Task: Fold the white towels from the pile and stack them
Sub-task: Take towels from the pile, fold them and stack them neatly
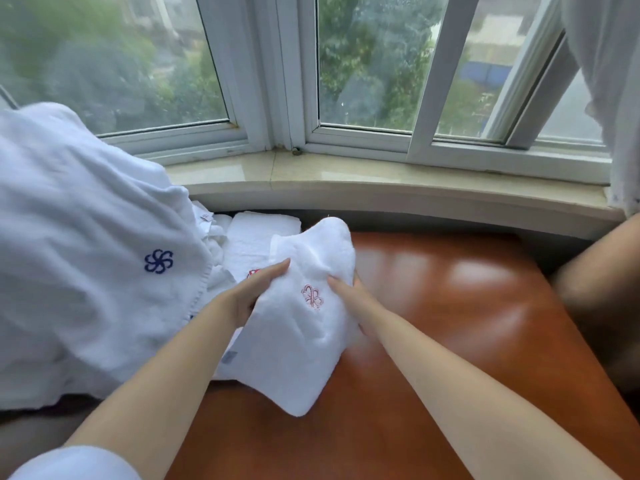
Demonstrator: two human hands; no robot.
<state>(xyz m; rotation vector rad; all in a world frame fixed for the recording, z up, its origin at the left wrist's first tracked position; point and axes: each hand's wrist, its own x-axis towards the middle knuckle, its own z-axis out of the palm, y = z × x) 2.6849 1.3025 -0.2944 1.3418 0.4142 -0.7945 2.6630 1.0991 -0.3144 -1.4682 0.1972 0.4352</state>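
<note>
- Hands in view: two. The left hand (254,292) and the right hand (349,296) both grip one folded white towel (304,327).
- Left hand fingers (273,268): laid along the towel's left edge, with the rest of the hand closed onto the cloth from that side.
- Right hand fingers (337,284): one lies on the upper face of the towel beside the emblem; the others are hidden behind the right edge, so the grip is partly concealed.
- Held towel, count one: white terry cloth, folded into a long narrow shape, rounded at the far end, near corner hanging low. A red embroidered emblem (311,296) sits near its middle. A small grey label (229,356) shows at its left edge.
- Position of the held towel: raised above the left part of the glossy orange-brown table (450,323), tilted from far right to near left.
- Folded towel stack (256,237), count one: it lies flat at the far left of the table, partly behind the held towel, with a red emblem just visible at its near edge. The number of layers cannot be told.
- Large white cloth (86,254), count one: heaped at the left, bearing a blue embroidered emblem (158,260). Crumpled white fabric lies between it and the stack.
- Window sill (346,178): runs behind the table.
</note>
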